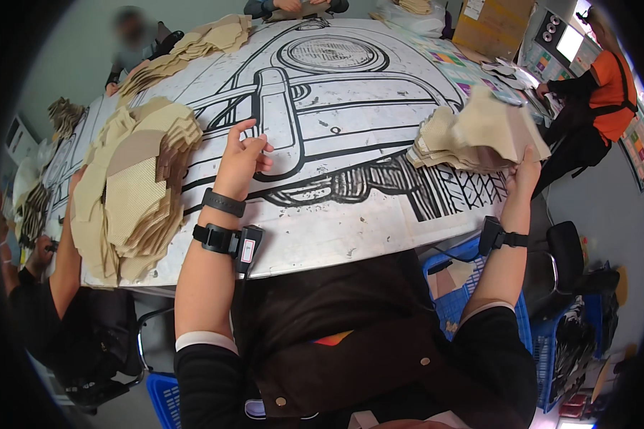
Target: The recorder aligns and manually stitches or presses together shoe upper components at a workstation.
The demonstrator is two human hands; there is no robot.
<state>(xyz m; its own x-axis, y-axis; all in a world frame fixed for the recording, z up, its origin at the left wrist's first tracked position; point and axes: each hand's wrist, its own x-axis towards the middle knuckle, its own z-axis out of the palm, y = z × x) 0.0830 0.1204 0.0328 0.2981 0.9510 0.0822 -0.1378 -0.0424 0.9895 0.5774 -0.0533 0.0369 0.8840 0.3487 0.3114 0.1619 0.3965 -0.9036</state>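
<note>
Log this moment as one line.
left hand: nothing held, over table | right hand: gripping beige material | beige stack: left of left hand

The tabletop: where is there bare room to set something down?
Bare tabletop lies between the left hand and the right stack of beige cut pieces, and along the near edge between the forearms. Crowded: left, under a larger beige stack; right, where the right hand holds beige material.

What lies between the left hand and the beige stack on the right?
In the head view, only the white tabletop with its black drawing lies between the left hand and that beige stack.
</note>
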